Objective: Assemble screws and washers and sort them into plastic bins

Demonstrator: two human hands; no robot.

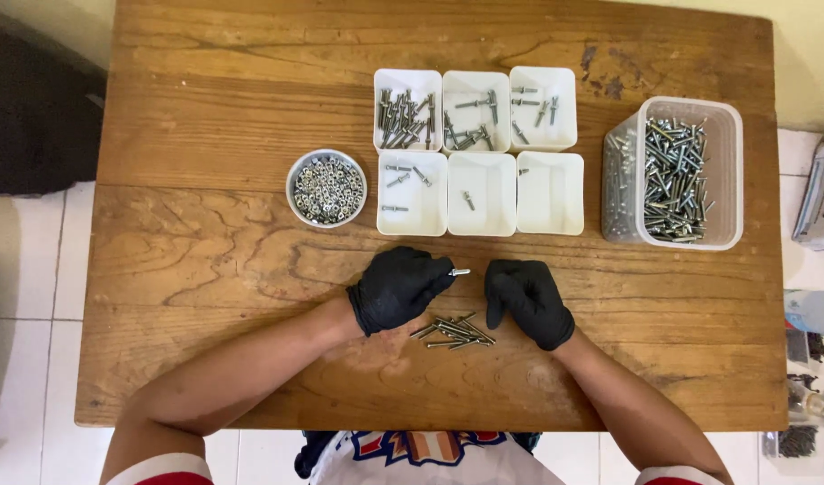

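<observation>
My left hand (397,287), in a black glove, pinches a small silver bolt (459,271) whose tip sticks out to the right. My right hand (527,301), also gloved, is curled just right of that bolt with nothing visible in it. A small pile of silver bolts (453,332) lies on the wooden table (205,269) between and below both hands.
Several white square bins (477,153) stand in two rows beyond the hands, some holding bolts. A round bowl of nuts (326,188) sits to their left. A clear tub of long bolts (677,171) stands at the right. Tiled floor surrounds the table.
</observation>
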